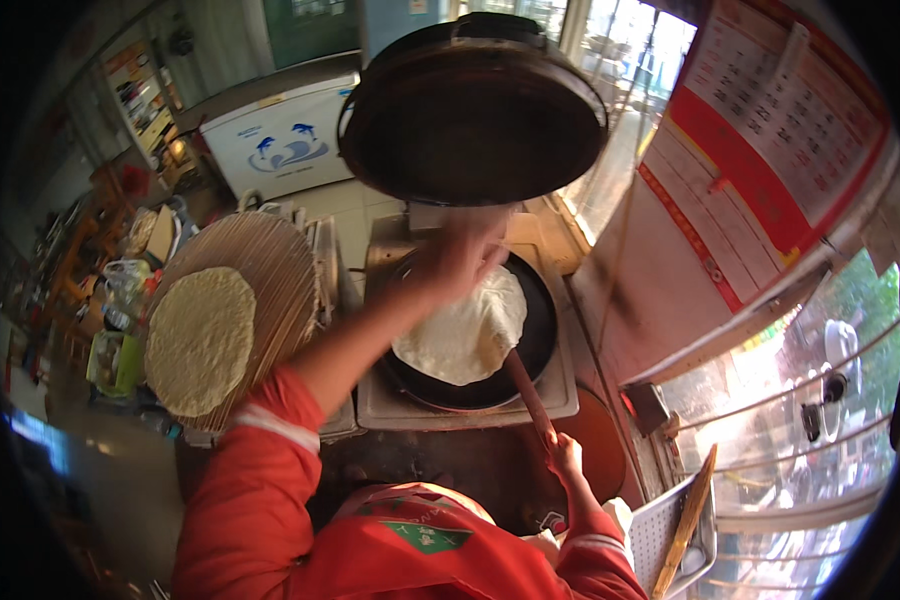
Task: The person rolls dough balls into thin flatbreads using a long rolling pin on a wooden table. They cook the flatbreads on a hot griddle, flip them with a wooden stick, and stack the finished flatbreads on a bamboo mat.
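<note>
A pale round flatbread (450,341) lies in the dark round griddle pan (544,322), its right side raised in folds. My right hand (566,454) is closed around a wooden stick (529,394), whose far end meets the flatbread's right edge. Blurred by motion, my left hand (469,251) is over the far edge of the flatbread; whether its fingers touch or hold anything is unclear. Above the pan's far side stands the raised dark griddle lid (472,124). To the left, a second flat dough round (202,341) rests on a round stalk mat (281,259).
A wall with a red and white calendar (765,150) borders the pan's right side. Lower right, a perforated metal tray (645,536) holds a stalk brush (686,521). A white chest freezer (281,142) stands beyond, and a green container (116,364) sits at far left.
</note>
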{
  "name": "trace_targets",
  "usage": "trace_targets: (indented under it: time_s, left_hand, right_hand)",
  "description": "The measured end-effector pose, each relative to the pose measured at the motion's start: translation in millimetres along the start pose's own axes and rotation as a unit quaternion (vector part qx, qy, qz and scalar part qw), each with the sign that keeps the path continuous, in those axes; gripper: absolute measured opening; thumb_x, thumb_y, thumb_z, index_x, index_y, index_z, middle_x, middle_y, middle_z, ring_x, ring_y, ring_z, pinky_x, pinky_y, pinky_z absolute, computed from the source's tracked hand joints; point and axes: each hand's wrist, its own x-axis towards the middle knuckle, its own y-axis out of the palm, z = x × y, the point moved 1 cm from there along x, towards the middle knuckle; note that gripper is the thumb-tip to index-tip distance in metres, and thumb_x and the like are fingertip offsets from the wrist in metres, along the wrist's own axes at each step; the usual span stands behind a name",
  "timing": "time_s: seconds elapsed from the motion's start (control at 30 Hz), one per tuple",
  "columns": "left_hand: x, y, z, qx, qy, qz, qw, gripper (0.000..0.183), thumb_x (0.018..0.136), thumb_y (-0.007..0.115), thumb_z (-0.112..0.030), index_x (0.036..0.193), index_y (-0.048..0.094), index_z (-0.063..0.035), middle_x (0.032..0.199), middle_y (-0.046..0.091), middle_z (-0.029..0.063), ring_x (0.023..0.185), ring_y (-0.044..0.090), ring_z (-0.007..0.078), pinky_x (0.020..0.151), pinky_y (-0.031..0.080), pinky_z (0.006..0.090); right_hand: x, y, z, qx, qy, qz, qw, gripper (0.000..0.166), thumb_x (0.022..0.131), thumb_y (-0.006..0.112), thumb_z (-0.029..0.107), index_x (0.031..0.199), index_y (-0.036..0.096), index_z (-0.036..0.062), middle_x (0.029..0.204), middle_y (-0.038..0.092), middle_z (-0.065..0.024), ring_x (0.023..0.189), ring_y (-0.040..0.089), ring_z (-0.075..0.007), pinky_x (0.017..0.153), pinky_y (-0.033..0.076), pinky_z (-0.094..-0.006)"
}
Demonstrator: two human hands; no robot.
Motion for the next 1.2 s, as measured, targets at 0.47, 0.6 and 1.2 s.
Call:
trace_targets:
  time_s: [0.47, 0.6, 1.2]
  left_hand:
    - [-851.7, -170.0, -211.4, 0.091, -0.611, 0.535, 0.576, 0.031, 0.091, 0.057, -0.030, 0.101, 0.077, -0.0082, 0.103, 0.075, 0.0152, 0.095, 0.072, 0.0344, 0.081, 0.057, 0.0481]
    - [-904.6, -191.3, -237.6, 0.154, -0.609, 0.558, 0.542, 0.031, 0.094, 0.051, -0.029, 0.104, 0.078, -0.0148, 0.111, 0.074, 0.0111, 0.105, 0.071, 0.0301, 0.085, 0.058, 0.0476]
    - [-1056.7, -288.2, -334.8, 0.317, -0.705, 0.221, 0.594, 0.019, 0.090, 0.058, -0.023, 0.103, 0.070, -0.0150, 0.114, 0.067, 0.0079, 0.109, 0.063, 0.0259, 0.089, 0.054, 0.0444]
  right_hand:
    - [-110.9, 28.9, 353.6, 0.017, -0.440, -0.018, 0.898, 0.017, 0.099, 0.065, 0.020, 0.095, 0.062, 0.0044, 0.072, 0.066, -0.0187, 0.062, 0.067, -0.0386, 0.055, 0.051, -0.0447]
    - [-171.1, 106.9, 405.5, -0.072, -0.585, 0.011, 0.808, 0.048, 0.092, 0.065, 0.010, 0.139, 0.059, 0.0164, 0.085, 0.061, -0.0128, 0.075, 0.062, -0.0341, 0.067, 0.051, -0.0463]
    - [-393.7, 410.1, 546.1, 0.429, -0.036, 0.546, 0.718, 0.029, 0.101, 0.063, 0.037, 0.097, 0.065, 0.0085, 0.062, 0.056, -0.0017, 0.059, 0.056, -0.0135, 0.053, 0.046, -0.0301]
